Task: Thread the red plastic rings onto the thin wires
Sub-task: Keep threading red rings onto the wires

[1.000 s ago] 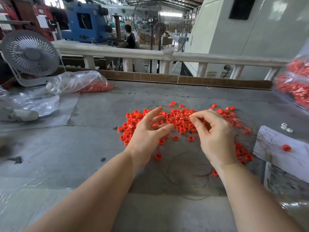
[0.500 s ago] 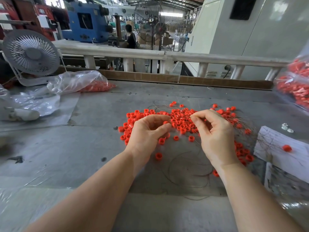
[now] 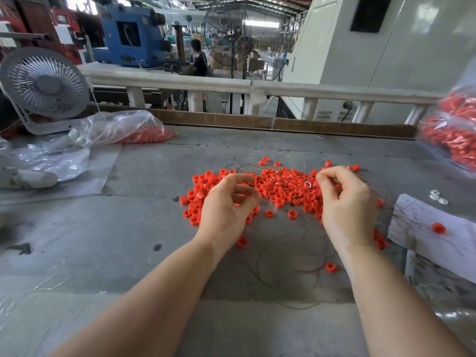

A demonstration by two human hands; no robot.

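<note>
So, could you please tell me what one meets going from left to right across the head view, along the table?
White fan → clear plastic bag → left hand → right hand → white paper sheet → bag of red rings.

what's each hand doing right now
Left hand: fingers curled over the rings; whether it holds one cannot be told.
Right hand: fingertips pinched together, apparently on a thin wire.
</note>
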